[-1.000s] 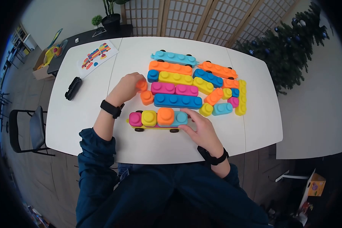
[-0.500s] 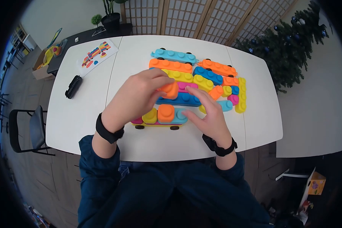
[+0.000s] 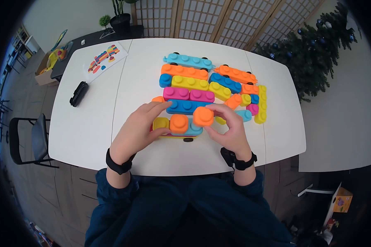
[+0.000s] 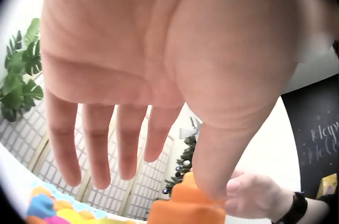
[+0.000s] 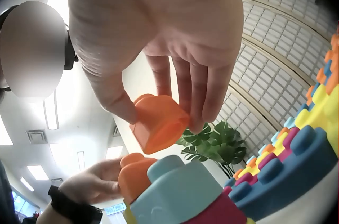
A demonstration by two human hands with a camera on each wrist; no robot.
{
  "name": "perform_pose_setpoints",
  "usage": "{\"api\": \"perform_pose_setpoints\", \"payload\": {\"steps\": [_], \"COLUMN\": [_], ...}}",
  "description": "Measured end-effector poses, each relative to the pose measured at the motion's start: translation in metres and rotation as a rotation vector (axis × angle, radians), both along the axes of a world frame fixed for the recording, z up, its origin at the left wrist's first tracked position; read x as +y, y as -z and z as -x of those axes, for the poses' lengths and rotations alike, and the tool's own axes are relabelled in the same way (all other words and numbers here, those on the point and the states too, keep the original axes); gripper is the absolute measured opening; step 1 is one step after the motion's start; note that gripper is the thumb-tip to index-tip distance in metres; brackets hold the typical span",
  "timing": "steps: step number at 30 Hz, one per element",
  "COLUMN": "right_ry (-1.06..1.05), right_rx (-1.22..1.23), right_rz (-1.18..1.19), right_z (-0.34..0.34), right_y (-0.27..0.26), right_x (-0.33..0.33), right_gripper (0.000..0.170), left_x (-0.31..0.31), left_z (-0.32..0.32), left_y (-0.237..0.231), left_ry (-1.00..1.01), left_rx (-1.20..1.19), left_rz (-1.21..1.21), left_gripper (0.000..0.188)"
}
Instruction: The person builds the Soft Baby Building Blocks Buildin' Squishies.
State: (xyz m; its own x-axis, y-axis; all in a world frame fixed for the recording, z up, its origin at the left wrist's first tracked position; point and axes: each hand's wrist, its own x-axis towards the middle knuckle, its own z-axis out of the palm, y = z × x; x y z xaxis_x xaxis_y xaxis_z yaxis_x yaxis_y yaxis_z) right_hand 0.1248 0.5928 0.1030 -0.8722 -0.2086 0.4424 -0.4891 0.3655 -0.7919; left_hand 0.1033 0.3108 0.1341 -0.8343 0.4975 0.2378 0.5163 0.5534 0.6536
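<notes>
My right hand (image 3: 231, 131) pinches an orange block (image 3: 203, 117) between thumb and fingers. In the right wrist view this block hangs tilted, hollow underside showing, just above the light blue block (image 5: 177, 189). Below it stands a toy wagon (image 3: 175, 137) on black wheels. On the wagon are the light blue block, another orange block (image 3: 179, 123) and a yellow block (image 3: 160, 123); my left hand hides its left end. Around that end, my left hand (image 3: 134, 129) spreads with fingers extended. The left thumb tip (image 4: 214, 184) overlaps orange in the left wrist view.
Just beyond the wagon lies a long blue block (image 3: 187, 107), with pink blocks (image 3: 189, 94) and several others behind. A light blue wheeled base (image 3: 189, 61) stands at the back. A printed picture sheet (image 3: 105, 59) and a black case (image 3: 79, 94) lie to the left.
My left hand picked up the orange block from the left and brought it over the wagon. The block is now in my right hand, and the left hand has drawn back leftward.
</notes>
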Motion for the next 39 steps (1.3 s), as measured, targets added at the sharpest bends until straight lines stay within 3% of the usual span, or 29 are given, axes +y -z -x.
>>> {"api": "perform_pose_setpoints", "payload": {"steps": [9,19,27,33,39], "right_ry": [-0.094,-0.083,-0.077,-0.046,-0.055], "right_rx": [-0.079,-0.074,-0.216,-0.270,-0.249], "right_rz": [-0.055,-0.016,-0.035,-0.119,-0.112], "right_z": [-0.007,-0.007,-0.011,-0.012,-0.009], "right_y": [0.011,0.026,0.019,0.020,0.022], "right_x": [-0.006,-0.003,-0.002,-0.001,-0.004], "right_gripper": [0.046,0.045,0.054,0.057,0.056], "left_x": [-0.021,-0.021,-0.019,-0.010,-0.013], "left_z": [-0.004,-0.002,0.015,0.012,0.008], "left_y": [0.029,0.032,0.042,0.054,0.060], "left_ry": [-0.056,-0.039,0.123,0.043,0.088], "left_rx": [-0.062,-0.060,-0.168,-0.184,-0.113], "left_rz": [-0.020,-0.040,0.082,0.137,0.123], "left_gripper": [0.046,0.046,0.064,0.052,0.061]}}
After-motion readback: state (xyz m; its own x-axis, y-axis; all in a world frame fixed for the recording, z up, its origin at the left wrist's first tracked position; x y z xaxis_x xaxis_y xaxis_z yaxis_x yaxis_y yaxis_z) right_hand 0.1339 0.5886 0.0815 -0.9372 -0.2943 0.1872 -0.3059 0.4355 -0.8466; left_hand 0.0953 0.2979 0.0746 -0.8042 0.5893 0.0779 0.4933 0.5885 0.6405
